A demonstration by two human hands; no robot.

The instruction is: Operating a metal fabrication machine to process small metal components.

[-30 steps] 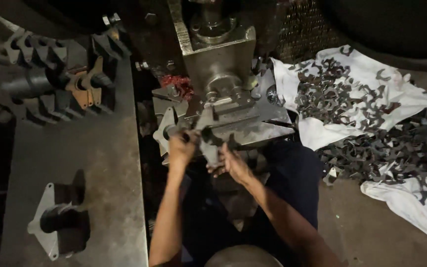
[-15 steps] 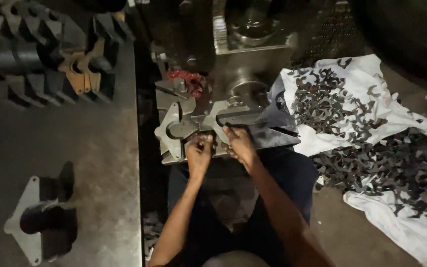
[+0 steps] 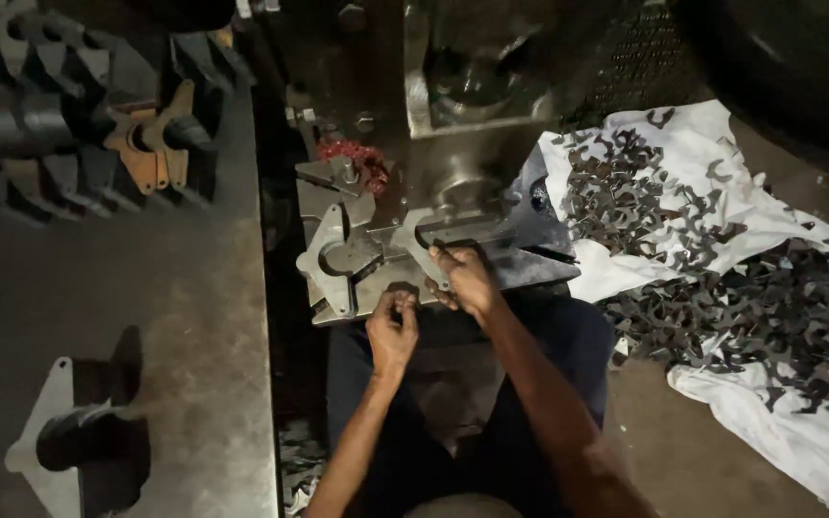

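My left hand [image 3: 392, 331] is held just below the press bed, its fingers pinched on a small dark metal piece [image 3: 401, 291]. My right hand [image 3: 463, 278] rests on the die plate [image 3: 520, 259] of the press [image 3: 453, 144], fingers curled over a small curved blank at the die opening [image 3: 434, 238]. A pale shaped clamp plate [image 3: 330, 259] lies left of the die. Both forearms reach up from my lap.
White cloths [image 3: 712, 144] on the right carry heaps of several small dark stamped pieces [image 3: 769, 317]. A grey workbench [image 3: 146, 317] on the left holds dark die blocks [image 3: 69, 144], an orange-brown bracket [image 3: 151, 144] and a flanged fixture [image 3: 69, 441]. Red rag [image 3: 357, 158] by the press.
The view has shifted so the press sits higher and nearer. My left hand has drawn back toward me from the die with a small piece, while my right hand stays on the die plate.
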